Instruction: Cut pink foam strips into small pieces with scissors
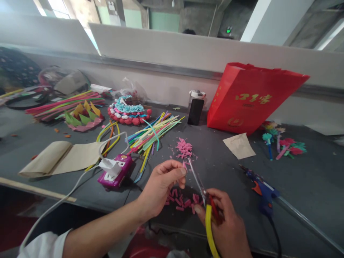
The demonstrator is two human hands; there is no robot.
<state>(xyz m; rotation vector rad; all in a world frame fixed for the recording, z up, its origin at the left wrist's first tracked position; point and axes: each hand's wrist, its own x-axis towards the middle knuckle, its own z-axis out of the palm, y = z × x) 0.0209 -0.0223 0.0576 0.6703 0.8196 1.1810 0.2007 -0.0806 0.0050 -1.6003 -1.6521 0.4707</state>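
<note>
Left of the red bag [248, 102] stand a white-lidded bottle [197, 94] and a black phone [195, 111], farther left sits a purple power strip [124, 166], and in front of the bag lies a tan sheet [239, 146].

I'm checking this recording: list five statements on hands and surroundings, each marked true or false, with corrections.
1. The right hand holds scissors. True.
2. The left hand is empty. False: it pinches a small pink piece.
3. A smartphone is propped up in front of the bottle. True.
4. Nothing is plugged in anywhere. False: a white plug sits in the purple power strip.
5. A red bag stands right of the bottle. True.
</note>
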